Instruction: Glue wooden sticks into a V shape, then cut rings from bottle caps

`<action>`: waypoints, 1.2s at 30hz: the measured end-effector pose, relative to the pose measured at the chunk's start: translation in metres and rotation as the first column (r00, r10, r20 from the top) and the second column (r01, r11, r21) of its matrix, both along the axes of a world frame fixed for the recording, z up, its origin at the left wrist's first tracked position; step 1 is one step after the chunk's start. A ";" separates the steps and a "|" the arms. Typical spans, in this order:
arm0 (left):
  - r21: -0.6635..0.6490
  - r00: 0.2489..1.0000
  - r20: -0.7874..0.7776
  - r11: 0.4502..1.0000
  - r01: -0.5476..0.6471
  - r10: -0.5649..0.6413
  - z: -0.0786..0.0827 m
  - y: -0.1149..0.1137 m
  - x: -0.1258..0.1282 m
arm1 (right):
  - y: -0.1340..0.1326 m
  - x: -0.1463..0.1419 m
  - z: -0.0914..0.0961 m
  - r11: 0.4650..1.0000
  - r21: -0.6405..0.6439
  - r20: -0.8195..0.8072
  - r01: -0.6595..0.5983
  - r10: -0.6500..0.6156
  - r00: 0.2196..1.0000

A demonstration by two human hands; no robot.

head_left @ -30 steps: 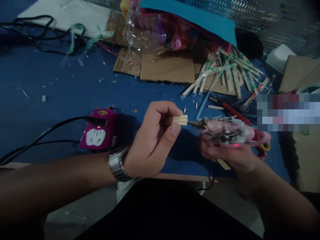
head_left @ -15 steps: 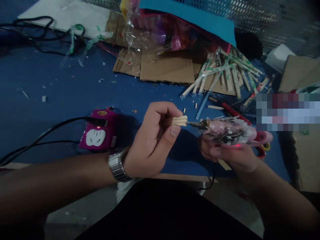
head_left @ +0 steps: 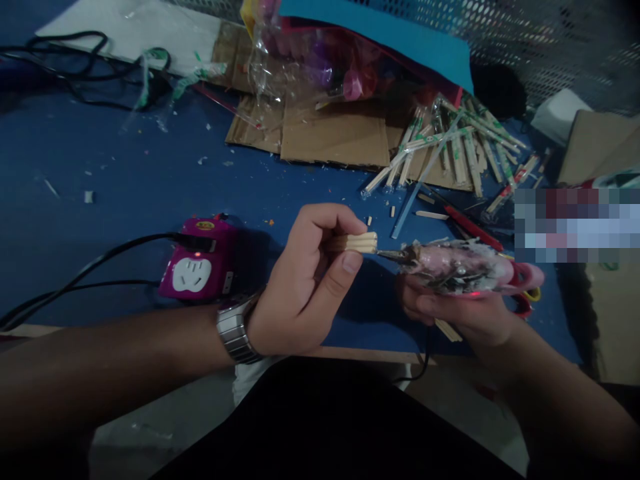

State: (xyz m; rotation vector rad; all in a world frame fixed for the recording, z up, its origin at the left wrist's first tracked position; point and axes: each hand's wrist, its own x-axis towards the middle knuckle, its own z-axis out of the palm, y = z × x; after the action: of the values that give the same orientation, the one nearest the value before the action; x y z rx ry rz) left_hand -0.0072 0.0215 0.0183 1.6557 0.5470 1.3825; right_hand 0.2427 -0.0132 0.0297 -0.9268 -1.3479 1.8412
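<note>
Between the thumb and fingers of my left hand [head_left: 315, 280] is a small bundle of wooden sticks [head_left: 357, 243], their ends pointing right. My right hand [head_left: 460, 313] is closed around a pink hot glue gun [head_left: 455, 268], its body crusted with grey-white residue and a red light glowing on its side. The dark nozzle points left, with its tip right by the ends of the sticks; I cannot tell if they touch. Below the right hand, more wooden sticks [head_left: 449, 331] poke out near the table's edge.
A purple power adapter [head_left: 197, 260] with black cords sits left of my left hand. Wrapped chopsticks [head_left: 460, 147] lie piled at the back right, near a clear glue stick [head_left: 415, 197] and a red-handled tool [head_left: 473, 227]. Cardboard [head_left: 335, 137] and plastic-bagged items [head_left: 320, 63] fill the back.
The glue gun's nozzle has shifted very slightly right and down, and the stick ends sit a touch further right. Both hands keep their grip.
</note>
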 end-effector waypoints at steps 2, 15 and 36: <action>0.005 1.000 -0.002 1.000 -0.008 0.008 0.000 0.000 0.000 | 0.000 0.000 0.000 1.000 0.017 -0.001 -0.007 0.007 1.000; -0.029 0.999 0.017 0.999 -0.033 0.033 0.001 -0.002 0.002 | -0.001 -0.002 0.002 1.000 0.026 0.024 -0.003 0.003 1.000; -0.002 0.999 0.023 1.000 -0.024 0.024 0.001 -0.001 0.001 | -0.001 -0.001 0.000 1.000 0.015 0.017 -0.010 0.009 1.000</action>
State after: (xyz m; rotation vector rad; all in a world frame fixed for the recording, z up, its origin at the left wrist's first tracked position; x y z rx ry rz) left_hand -0.0060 0.0203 0.0190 1.6346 0.5566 1.4165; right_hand 0.2420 -0.0142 0.0292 -0.9320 -1.3770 1.8316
